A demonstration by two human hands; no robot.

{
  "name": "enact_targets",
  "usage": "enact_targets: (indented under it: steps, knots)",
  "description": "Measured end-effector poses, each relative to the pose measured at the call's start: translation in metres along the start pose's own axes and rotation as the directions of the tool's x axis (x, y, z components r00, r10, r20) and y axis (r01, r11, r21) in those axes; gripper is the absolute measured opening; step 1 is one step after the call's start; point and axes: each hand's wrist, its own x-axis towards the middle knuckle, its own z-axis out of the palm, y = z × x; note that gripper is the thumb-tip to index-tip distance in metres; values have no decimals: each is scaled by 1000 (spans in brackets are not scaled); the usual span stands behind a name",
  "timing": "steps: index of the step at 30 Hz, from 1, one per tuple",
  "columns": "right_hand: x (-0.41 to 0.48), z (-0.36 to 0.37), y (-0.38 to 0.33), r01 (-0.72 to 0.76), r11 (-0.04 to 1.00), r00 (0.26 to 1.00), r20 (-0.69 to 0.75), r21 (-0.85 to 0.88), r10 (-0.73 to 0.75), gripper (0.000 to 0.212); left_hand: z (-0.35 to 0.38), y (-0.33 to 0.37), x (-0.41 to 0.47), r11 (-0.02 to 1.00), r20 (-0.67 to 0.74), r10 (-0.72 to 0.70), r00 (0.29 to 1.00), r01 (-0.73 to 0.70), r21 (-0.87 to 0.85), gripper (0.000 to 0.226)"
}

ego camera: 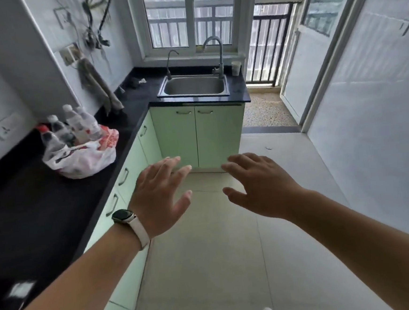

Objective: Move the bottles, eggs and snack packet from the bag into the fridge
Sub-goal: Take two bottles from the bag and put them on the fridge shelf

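Note:
A white and red plastic bag (84, 162) sits on the black countertop (31, 205) at the left. Several clear bottles (78, 124) stand upright in it, two with white caps and one with a red cap. Eggs and a snack packet are not visible inside the bag. My left hand (161, 195), with a watch on the wrist, hovers over the floor with fingers spread and holds nothing. My right hand (257, 187) is held out beside it, fingers relaxed and empty. Both hands are to the right of the bag, well apart from it. No fridge is in view.
Light green cabinets (197, 135) run under the counter. A steel sink (194, 86) with two taps sits below the window. A white cup (236, 68) stands at the counter's right end. A tiled floor (218, 251) stretches ahead to an open balcony door (313, 60).

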Motion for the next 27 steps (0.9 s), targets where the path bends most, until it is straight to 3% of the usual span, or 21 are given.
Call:
enact_targets:
  steps: [7, 11, 21, 27]
  knots:
    - [72, 21, 13, 121, 990, 993, -2, 66, -121, 68, 11, -33, 15, 989, 15, -126, 992, 124, 85, 51]
    - [118, 32, 41, 166, 981, 986, -25, 99, -164, 58, 25, -50, 52, 980, 21, -167, 986, 164, 116, 51]
    - [224, 29, 151, 187, 977, 982, -26, 99, -185, 59, 65, -67, 182, 970, 12, -150, 989, 145, 195, 51]
    - [279, 35, 153, 283, 952, 959, -22, 119, -283, 61, 68, -90, 199, 946, -21, -242, 970, 241, 218, 54]
